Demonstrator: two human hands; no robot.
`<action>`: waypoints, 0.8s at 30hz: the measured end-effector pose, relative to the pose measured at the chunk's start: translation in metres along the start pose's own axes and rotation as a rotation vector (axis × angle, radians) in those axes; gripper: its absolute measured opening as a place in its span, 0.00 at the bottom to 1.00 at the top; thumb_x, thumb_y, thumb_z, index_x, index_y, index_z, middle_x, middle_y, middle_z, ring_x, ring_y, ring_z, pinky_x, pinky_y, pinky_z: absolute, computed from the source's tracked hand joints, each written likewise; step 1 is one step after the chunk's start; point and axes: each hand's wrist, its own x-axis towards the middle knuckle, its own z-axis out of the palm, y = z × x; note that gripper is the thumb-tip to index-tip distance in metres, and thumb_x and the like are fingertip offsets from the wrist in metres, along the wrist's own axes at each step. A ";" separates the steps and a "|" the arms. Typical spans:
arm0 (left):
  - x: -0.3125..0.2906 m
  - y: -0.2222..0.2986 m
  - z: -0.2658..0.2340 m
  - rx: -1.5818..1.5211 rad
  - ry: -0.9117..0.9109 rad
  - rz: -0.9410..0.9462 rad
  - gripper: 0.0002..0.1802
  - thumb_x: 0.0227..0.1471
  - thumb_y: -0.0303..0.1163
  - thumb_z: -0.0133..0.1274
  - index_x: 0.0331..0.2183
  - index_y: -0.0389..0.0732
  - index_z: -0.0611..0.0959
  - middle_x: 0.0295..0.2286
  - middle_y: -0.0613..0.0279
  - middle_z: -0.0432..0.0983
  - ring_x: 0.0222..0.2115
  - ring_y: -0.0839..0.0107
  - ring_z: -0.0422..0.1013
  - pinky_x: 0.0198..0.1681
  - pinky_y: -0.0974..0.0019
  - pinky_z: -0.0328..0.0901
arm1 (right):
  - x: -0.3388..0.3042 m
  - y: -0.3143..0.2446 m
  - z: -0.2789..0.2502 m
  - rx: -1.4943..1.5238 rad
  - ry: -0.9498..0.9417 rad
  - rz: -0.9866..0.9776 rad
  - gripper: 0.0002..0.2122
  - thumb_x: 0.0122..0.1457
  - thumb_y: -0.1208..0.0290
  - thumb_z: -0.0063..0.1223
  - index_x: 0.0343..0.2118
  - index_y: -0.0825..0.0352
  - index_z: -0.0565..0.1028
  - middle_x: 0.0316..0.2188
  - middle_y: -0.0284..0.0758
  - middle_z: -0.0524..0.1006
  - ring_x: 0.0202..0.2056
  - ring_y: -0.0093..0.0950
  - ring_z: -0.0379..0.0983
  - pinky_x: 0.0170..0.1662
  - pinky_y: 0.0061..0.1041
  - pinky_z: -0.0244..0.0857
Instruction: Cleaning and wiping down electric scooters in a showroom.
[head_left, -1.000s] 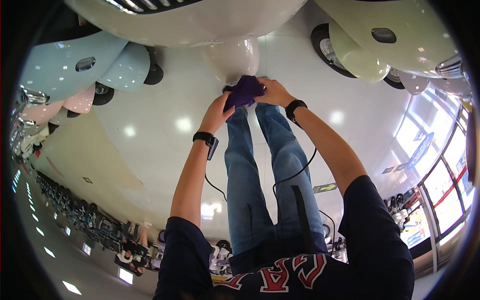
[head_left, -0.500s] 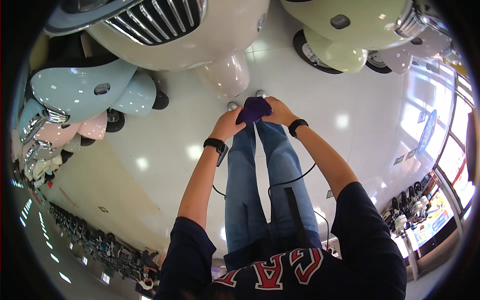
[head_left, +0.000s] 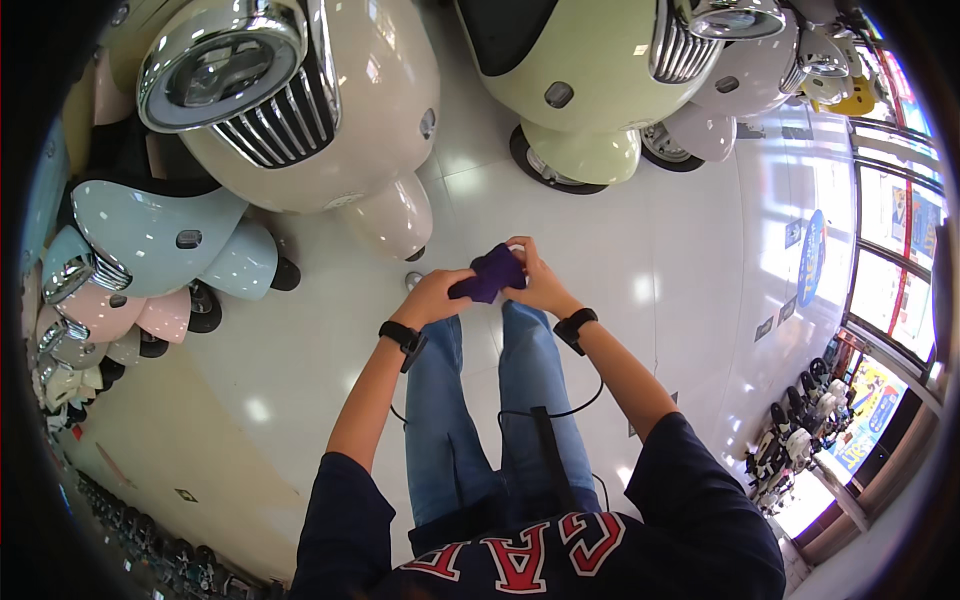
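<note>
A purple cloth (head_left: 490,275), bunched up, is held between both hands in front of my legs. My left hand (head_left: 436,297) pinches its left end, thumb on top. At its right side, my right hand (head_left: 541,280) grips the cloth with the fingers curled round the upper edge and the thumb below. Each wrist wears a black band. Ahead and slightly left stands a beige scooter (head_left: 390,130) with a large chrome headlight and grille; neither hand touches it.
A pale green scooter (head_left: 580,90) stands ahead to the right, with a greyish one (head_left: 745,85) beyond it. At left are a light blue scooter (head_left: 150,225) and a pink one (head_left: 120,310). A dark cable (head_left: 560,412) hangs across my legs. Glazed doors (head_left: 895,260) line the right.
The view has shifted, showing more of the scooters ahead. My right hand has moved up along the cloth, and the cloth has changed its folded shape. One foot has stepped.
</note>
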 end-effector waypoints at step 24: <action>0.228 0.205 0.186 0.331 0.192 0.185 0.16 0.40 0.35 0.58 0.33 0.37 0.78 0.23 0.48 0.76 0.29 0.48 0.72 0.35 0.52 0.66 | -0.031 0.062 -0.324 -0.152 0.151 -0.201 0.23 0.39 0.84 0.58 0.43 0.65 0.71 0.39 0.36 0.75 0.41 0.33 0.74 0.45 0.26 0.67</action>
